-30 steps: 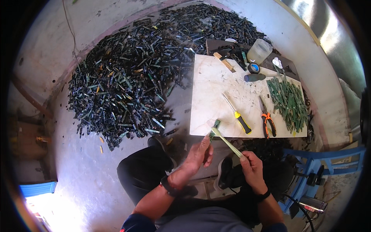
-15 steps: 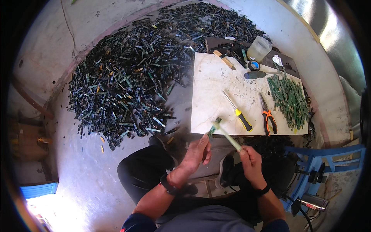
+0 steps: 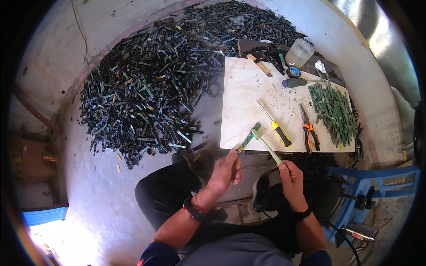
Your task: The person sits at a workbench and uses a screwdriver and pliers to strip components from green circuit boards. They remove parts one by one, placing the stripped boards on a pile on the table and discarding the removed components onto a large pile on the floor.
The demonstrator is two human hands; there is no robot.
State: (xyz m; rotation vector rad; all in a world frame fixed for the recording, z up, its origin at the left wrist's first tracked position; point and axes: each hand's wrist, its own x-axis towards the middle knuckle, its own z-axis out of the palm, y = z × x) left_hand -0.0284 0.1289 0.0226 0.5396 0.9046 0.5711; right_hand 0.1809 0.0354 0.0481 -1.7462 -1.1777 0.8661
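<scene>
Between the thumb and fingers of my left hand [image 3: 225,172] is the lower end of a narrow green circuit board strip [image 3: 246,139]. It tilts up over the near edge of the white board [image 3: 235,97]. My right hand [image 3: 293,184] grips a pale green toothbrush [image 3: 269,147] by its handle end. The brush head is at the strip's upper part, seemingly touching it. Just beyond lie a screwdriver with a yellow and black handle [image 3: 281,134] and orange and black pliers [image 3: 311,136].
A huge heap of dark strips [image 3: 137,97] covers the floor at left and far side. On the board's right are piled green strips [image 3: 333,111]. Toward the back are a tape roll [image 3: 293,72], a dark-handled screwdriver [image 3: 294,83], a wooden brush [image 3: 259,65] and a plastic container [image 3: 299,53].
The toothbrush was blurred by motion and now shows sharply, its head a little lower along the strip. The strip reaches slightly farther up and right. Both hands stay nearly in place.
</scene>
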